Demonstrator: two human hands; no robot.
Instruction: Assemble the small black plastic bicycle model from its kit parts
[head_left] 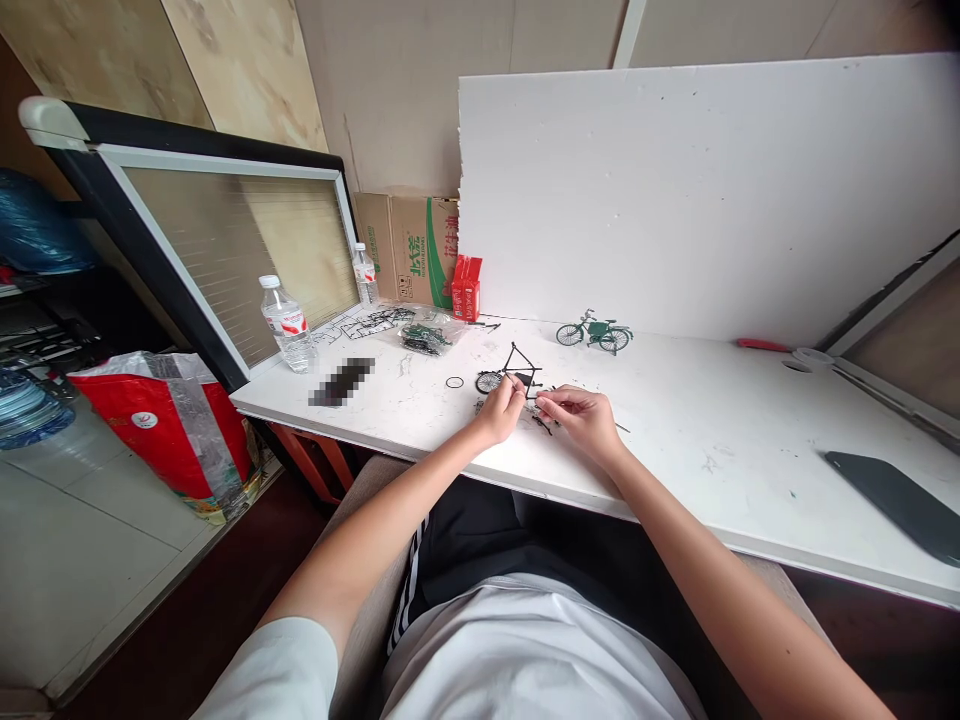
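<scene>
A black model bicycle frame is held a little above the white table, near its front edge. My left hand is closed, its thumb and fingers pinching the lower part of the frame. My right hand is closed just to the right, fingertips pinched by the frame's right end; what it holds is too small to name. A small black spoked wheel shows left of the frame. Small dark parts lie under and between the hands. A thin black ring lies to the left.
A green model bicycle stands farther back. Water bottles, bagged green parts, black part sheets and a red box are at the left. A dark flat object lies at the right, a red-handled tool behind it.
</scene>
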